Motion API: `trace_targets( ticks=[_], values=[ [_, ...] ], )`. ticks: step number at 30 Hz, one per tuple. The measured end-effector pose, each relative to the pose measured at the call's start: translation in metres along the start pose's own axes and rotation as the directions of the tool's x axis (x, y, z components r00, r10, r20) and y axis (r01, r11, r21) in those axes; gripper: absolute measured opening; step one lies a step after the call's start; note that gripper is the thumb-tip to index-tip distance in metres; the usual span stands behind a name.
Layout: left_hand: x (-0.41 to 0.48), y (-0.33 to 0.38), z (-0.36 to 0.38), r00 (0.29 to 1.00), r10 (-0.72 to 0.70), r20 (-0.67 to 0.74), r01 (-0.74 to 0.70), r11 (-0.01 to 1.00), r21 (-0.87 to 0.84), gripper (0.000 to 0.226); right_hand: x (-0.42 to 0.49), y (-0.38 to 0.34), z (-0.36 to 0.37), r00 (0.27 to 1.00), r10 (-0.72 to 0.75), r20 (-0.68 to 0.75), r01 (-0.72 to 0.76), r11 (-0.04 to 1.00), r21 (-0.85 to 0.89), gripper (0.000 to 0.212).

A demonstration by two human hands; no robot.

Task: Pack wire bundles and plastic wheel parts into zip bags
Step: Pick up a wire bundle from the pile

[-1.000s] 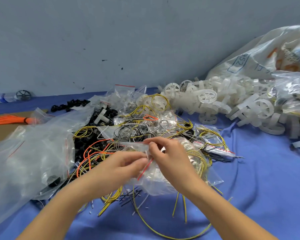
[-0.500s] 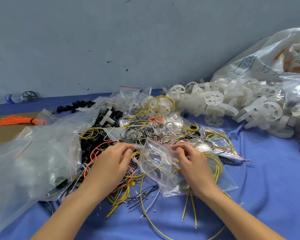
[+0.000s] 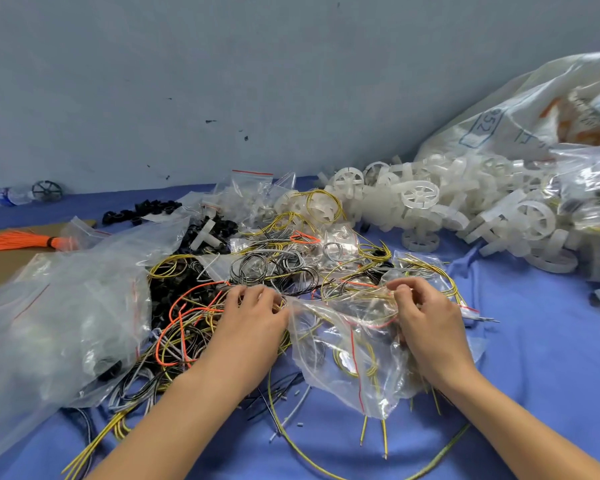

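Both hands curled, pinching: left hand (image 3: pixel 253 317) on wire bundles (image 3: pixel 194 327), right hand (image 3: pixel 426 320) on zip bag (image 3: pixel 343 344). White wheel parts (image 3: pixel 465 209) heaped at two o'clock (on blue cloth (image 3: pixel 541 368)), grey wall (image 3: pixel 222 81) behind.

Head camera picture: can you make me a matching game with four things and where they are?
Things:
1. orange tassel bundle
2. white plastic wheels
3. small zip bag
4. water bottle

Places:
A. between the two hands
B. heaped at the right, against the big sack
C. far left, lying by the wall
D. left side, on the brown board

Pairs: 1-D, 2-B, 3-A, 4-C. The left hand and the right hand both touch the small zip bag at its top edge.
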State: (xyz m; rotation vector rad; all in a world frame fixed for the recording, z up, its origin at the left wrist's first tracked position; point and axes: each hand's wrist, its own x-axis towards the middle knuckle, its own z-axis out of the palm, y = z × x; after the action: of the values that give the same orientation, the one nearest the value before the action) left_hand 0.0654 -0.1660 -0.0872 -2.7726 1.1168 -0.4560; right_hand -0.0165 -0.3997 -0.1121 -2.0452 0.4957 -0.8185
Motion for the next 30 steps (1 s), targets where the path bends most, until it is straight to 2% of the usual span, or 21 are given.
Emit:
trace_targets(
  ticks=[2,9,13,16,18,21,23,25,28,30],
  values=[
    [0.003,0.002,-0.001,1.0,0.013,0.029,-0.013,1.0,-0.006,0.059,0.002,-0.001,-0.001,1.0,0.0,0.011,0.0,1.0,-0.005,0.022],
    [0.004,0.0,0.006,0.99,-0.033,0.134,0.028,0.999,0.04,0.045,0.007,-0.021,0.0,0.99,-0.108,0.087,0.111,0.993,-0.033,0.018],
    [-0.002,0.001,-0.005,0.985,-0.061,0.162,0.06,0.998,0.012,0.049,0.008,-0.038,0.013,0.98,-0.159,0.117,0.166,0.984,-0.057,0.018],
    [-0.007,0.004,-0.012,0.981,-0.081,0.176,0.082,0.997,0.006,0.049,0.005,-0.05,0.028,0.962,-0.197,0.19,0.217,0.972,-0.089,0.018],
    [-0.011,0.01,-0.018,0.972,-0.09,0.217,0.086,0.996,0.029,0.04,0.002,-0.055,0.037,0.944,-0.237,0.228,0.27,0.955,-0.126,0.018],
    [-0.013,0.017,-0.023,0.959,-0.109,0.261,0.111,0.994,0.007,0.014,-0.002,-0.06,0.044,0.923,-0.281,0.261,0.329,0.931,-0.161,0.019],
    [-0.011,0.014,-0.022,0.958,-0.145,0.248,0.174,0.98,-0.099,0.014,-0.003,-0.062,0.046,0.916,-0.302,0.264,0.354,0.918,-0.18,0.018],
    [-0.008,0.006,-0.021,0.949,-0.193,0.248,0.266,0.915,-0.305,0.034,-0.003,-0.063,0.048,0.913,-0.307,0.268,0.36,0.915,-0.181,0.017],
    [-0.008,-0.006,-0.023,0.956,-0.26,0.133,0.28,0.686,-0.672,0.045,0.002,-0.064,0.049,0.916,-0.289,0.279,0.339,0.929,-0.148,0.019],
    [-0.012,-0.011,-0.029,0.946,-0.32,0.045,0.235,0.586,-0.775,0.044,0.006,-0.066,0.051,0.902,-0.264,0.341,0.326,0.935,-0.14,0.026]
  ],
)
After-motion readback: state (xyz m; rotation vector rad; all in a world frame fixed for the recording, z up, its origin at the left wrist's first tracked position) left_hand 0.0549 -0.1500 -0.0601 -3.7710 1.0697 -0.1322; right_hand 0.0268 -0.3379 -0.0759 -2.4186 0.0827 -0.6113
